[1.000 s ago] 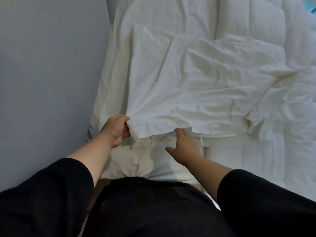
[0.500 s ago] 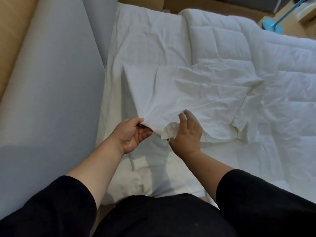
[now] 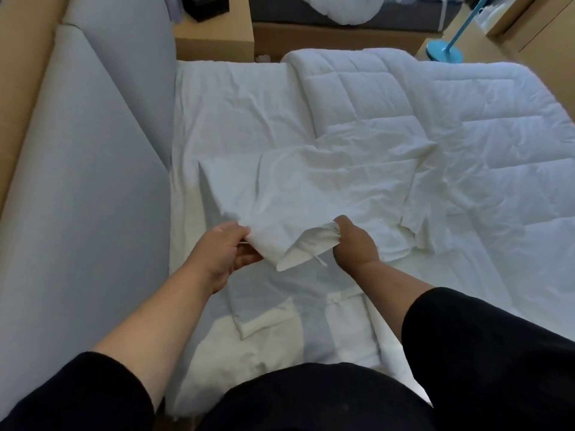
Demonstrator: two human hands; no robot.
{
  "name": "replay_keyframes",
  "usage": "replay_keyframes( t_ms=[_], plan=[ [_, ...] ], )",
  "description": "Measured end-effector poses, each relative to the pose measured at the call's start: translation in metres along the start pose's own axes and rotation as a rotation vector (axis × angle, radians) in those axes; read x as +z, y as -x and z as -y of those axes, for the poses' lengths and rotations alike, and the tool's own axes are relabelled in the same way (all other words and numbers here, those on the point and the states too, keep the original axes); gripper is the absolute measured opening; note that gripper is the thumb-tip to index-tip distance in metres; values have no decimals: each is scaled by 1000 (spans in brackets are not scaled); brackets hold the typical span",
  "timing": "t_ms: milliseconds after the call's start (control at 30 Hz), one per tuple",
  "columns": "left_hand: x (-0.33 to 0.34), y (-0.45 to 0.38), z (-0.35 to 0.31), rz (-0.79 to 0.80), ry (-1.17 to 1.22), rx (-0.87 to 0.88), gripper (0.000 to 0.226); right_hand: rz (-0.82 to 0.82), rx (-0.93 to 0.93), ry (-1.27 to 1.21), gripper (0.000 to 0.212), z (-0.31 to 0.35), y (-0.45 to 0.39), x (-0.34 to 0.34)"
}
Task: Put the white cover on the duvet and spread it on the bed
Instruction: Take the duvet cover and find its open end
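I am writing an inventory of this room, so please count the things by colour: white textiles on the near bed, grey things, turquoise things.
White: 2, cover and quilted duvet
Grey: 1, headboard
Turquoise: 1, floor lamp
Total: 4

Both hands hold the near edge of the white cover [image 3: 326, 188], lifted off the bed [image 3: 217, 98]. Left hand [image 3: 222, 255] pinches the cover's left part, fingers curled under the fabric. Right hand [image 3: 354, 244] grips a bunched corner, a thin tie dangling just below it. Rest of cover lies crumpled, partly over the quilted duvet [image 3: 466, 135] spread on the right. Grey padded headboard [image 3: 93, 181] on left. Blue lamp base [image 3: 443, 52] on floor at far right. Black sleeves at bottom.
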State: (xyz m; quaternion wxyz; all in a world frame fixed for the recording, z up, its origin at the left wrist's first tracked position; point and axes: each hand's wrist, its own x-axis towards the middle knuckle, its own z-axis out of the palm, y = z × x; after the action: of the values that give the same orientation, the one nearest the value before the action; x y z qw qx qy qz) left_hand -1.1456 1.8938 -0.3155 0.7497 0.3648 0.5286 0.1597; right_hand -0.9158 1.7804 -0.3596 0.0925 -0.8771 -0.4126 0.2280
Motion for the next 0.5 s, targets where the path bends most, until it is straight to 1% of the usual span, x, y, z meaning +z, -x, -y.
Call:
replay_keyframes(
  t_ms=[33,67,100,133,167,200,233,267,300,333,400,433,500],
  plan=[
    [2,-2,-1,-104,-237,80,14,-20,-28,-5,32,1,2,-7],
    [7,0,-2,-206,-508,195,27,-29,-70,-5,32,2,4,-14],
    [15,4,-4,-262,-744,371,43,-26,-112,-6,32,6,7,-21],
    [26,9,-5,-242,-917,586,61,-17,-150,-4,32,10,9,-28],
    [39,14,-6,-157,-1062,749,78,-9,-184,6,32,14,11,-35],
    [54,18,-9,-41,-1217,814,91,-5,-214,14,33,18,13,-41],
    [71,23,-9,59,-1387,801,98,-4,-241,13,35,21,15,-47],
    [85,22,-7,106,-1540,765,99,-4,-270,3,38,23,18,-51],
    [97,20,-3,87,-1643,760,94,-6,-297,-12,40,24,20,-55],
    [108,19,-2,27,-1682,784,83,-10,-322,-34,39,22,23,-58],
    [121,10,-2,-85,-1619,828,48,-34,-361,-96,31,13,26,-65],
    [126,6,-3,-101,-1555,816,32,-49,-377,-128,27,7,26,-69],
    [136,4,-9,-52,-1473,751,15,-75,-403,-187,21,-7,25,-75]
  ],
)
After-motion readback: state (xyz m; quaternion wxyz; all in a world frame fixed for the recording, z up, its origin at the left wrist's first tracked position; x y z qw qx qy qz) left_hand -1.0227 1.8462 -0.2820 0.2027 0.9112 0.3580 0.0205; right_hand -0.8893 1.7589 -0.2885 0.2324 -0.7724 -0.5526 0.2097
